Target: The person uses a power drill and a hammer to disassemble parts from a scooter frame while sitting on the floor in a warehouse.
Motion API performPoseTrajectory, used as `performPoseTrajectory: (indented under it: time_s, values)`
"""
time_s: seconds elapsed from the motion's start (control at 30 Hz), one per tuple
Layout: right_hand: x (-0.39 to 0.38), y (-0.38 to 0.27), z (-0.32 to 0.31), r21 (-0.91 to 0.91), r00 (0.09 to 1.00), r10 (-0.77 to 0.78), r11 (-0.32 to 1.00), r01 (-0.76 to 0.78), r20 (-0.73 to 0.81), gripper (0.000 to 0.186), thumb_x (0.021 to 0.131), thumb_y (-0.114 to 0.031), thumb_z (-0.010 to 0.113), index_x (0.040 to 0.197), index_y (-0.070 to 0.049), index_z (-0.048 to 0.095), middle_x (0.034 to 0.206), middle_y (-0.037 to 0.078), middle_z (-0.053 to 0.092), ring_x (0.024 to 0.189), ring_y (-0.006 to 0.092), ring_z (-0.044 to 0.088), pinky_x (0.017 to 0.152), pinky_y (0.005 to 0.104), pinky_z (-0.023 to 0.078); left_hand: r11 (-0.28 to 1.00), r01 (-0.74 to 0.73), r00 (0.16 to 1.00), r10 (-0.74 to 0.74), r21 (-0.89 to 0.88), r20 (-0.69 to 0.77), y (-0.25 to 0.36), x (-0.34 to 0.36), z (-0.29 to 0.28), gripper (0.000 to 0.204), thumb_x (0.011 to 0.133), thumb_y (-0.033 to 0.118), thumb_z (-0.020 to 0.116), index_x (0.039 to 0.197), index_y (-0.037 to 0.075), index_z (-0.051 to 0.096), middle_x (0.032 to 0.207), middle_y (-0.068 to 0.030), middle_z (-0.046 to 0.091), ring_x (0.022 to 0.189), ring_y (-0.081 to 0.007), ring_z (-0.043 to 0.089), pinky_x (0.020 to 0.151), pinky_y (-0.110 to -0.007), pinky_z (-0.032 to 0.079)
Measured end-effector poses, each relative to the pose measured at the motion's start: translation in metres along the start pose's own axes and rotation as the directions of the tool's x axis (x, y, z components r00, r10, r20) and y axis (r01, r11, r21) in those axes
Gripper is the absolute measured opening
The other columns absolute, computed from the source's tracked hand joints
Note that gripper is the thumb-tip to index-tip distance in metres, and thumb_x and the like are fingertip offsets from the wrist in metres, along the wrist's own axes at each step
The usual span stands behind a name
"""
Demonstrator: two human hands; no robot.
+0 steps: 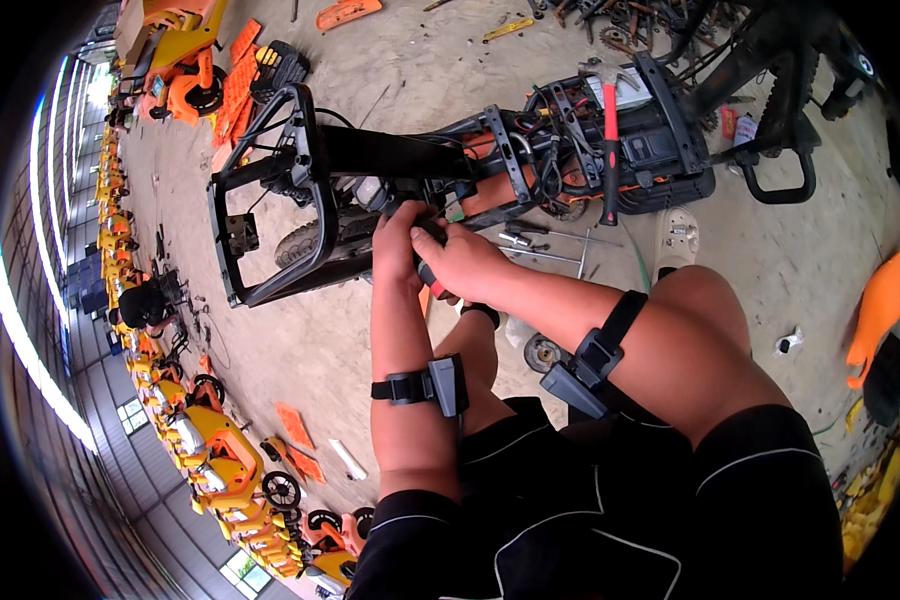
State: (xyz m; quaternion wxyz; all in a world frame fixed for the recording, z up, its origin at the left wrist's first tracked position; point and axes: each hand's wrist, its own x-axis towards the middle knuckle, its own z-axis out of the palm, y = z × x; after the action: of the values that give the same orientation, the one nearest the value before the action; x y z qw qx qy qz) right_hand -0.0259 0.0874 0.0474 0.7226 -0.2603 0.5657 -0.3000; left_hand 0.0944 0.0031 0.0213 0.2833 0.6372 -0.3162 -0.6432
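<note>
A stripped black scooter frame (300, 230) lies across the floor in front of me. Both my hands are closed together at its middle, near cables and a dark part. My left hand (399, 241) grips the upper part of a black-and-red tool handle (432, 278), while my right hand (465, 255) wraps over the same handle from the right. The tool's working end is hidden among the frame's parts. A hammer (610, 140) with a red-and-black handle rests on the frame to the right.
Metal wrenches (582, 255) and a round metal part (542, 352) lie on the floor. Orange panels (240, 90) and rows of yellow scooters (220, 460) stand to the left, where another person (142, 305) is crouched. An orange body panel (880, 300) is at the right.
</note>
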Motion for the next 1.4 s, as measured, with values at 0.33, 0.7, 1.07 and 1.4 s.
performPoseTrajectory:
  time_s: [0.33,0.7,1.07,1.4]
  values:
    - [-0.019,0.019,-0.008,-0.283,0.992,-0.091,0.953,0.112,0.086,0.072,0.098,-0.059,0.038,0.109,0.008,0.061,0.076,0.018,0.07,0.068,0.0286,0.071,0.068,0.0398,0.057,0.954,0.295,0.93,-0.277,-0.043,0.243,-0.028,-0.004,-0.034,0.021,0.09,0.017,0.06,0.094,-0.003,0.065,0.085,-0.012,0.067,0.076,-0.0231,0.066,0.071,-0.034,0.056]
    - [-0.029,0.016,-0.023,0.049,0.977,-0.186,0.982,0.181,0.101,0.063,0.088,-0.051,0.067,0.124,0.001,0.062,0.117,0.021,0.067,0.11,0.0291,0.063,0.094,0.0384,0.048,0.907,-0.136,0.98,0.064,0.398,0.189,-0.037,-0.075,0.005,0.047,0.09,0.016,0.062,0.13,-0.002,0.046,0.107,-0.0161,0.065,0.089,-0.021,0.067,0.073,-0.034,0.056]
    - [-0.044,0.026,-0.08,0.537,0.985,-0.1,0.844,0.009,0.141,0.035,0.096,-0.03,0.064,0.117,-0.003,0.067,0.104,0.007,0.072,0.094,0.0168,0.067,0.088,0.0328,0.053,0.427,-0.674,0.683,0.67,0.603,0.289,-0.055,-0.157,0.078,0.092,0.077,0.018,0.077,0.149,-0.003,0.024,0.127,-0.0342,0.05,0.108,-0.0472,0.059,0.095,-0.049,0.048]
    - [-0.044,0.033,-0.063,0.518,0.979,-0.095,0.837,0.177,-0.181,0.029,0.093,-0.035,0.067,0.103,-0.008,0.07,0.094,0.006,0.072,0.078,0.0207,0.069,0.069,0.036,0.057,0.432,-0.803,0.591,0.668,0.41,0.453,-0.05,-0.161,0.047,0.08,0.088,0.029,0.067,0.15,-0.003,0.028,0.145,-0.0316,0.041,0.131,-0.0461,0.046,0.106,-0.042,0.043]
